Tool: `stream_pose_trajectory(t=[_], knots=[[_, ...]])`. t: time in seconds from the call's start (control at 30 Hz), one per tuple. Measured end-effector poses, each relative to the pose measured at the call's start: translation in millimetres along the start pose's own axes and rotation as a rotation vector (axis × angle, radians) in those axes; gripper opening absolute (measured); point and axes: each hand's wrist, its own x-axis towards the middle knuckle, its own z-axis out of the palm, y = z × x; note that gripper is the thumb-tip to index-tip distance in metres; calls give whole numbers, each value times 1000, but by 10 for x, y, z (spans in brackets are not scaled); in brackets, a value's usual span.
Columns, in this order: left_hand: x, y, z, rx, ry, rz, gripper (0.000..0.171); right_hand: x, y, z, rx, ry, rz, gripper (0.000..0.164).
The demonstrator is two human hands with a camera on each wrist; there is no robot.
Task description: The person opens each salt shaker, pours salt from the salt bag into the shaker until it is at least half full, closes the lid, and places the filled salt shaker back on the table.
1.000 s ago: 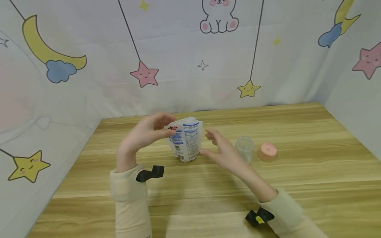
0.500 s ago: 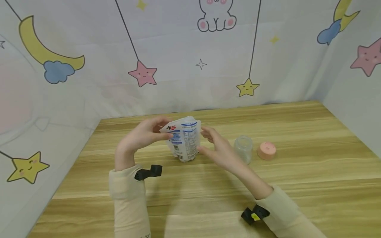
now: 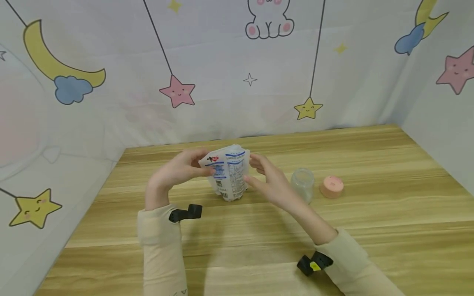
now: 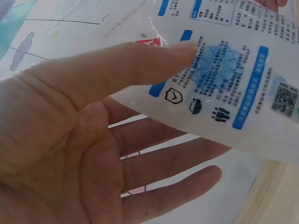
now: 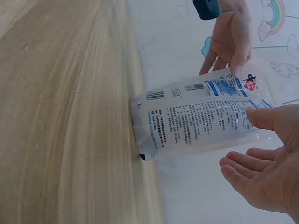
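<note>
A white plastic pouch (image 3: 234,181) with blue and black print stands upright on the wooden table, held from both sides. My left hand (image 3: 179,167) grips its upper left edge, thumb on the printed face and index finger behind; the other fingers spread out below, as the left wrist view shows. At the opposite edge my right hand (image 3: 275,185) has its thumb on the front of the pouch (image 5: 196,119) and its fingers round toward the back. Its bottom rests on the tabletop in the right wrist view.
A clear glass jar (image 3: 303,181), uncovered, stands just beyond my right wrist. Beside it, to the right, lies a round pink lid (image 3: 332,186). A white curtain (image 3: 222,111) with cartoon stars hangs behind the wooden table (image 3: 389,197).
My right hand has moved left from beside the pouch, and its thumb now lies on the front. The left hand has settled on the upper edge, and the pouch has shifted slightly left.
</note>
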Motion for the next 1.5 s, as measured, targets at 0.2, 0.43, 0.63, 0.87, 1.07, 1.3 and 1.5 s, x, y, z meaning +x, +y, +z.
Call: stream_pose_trajectory(t=[0.2,0.43,0.63,0.87,1.07,1.3,1.5], knots=[[50,-81,40,-30,-70,-34,47,54,-11,-13,16,26,-43,53],[129,-195,82,-76,-121,-89,51,91,-23,-15,48,33,-53,49],[215,-293,138,-108,-164,-67,56,98,-55,5,67,45,-54,48],[316,-414,210,-136,-218,50,68,119,-52,37,124,66,-54,42],[385,-485,271,-156,-219,57,72,139,-48,60,131,91,-39,35],[456,-561,360,-146,-208,51,76,156,-21,64,126,146,-25,29],[476,-638,428,-108,-250,42,77,190,23,102,148,194,-17,25]])
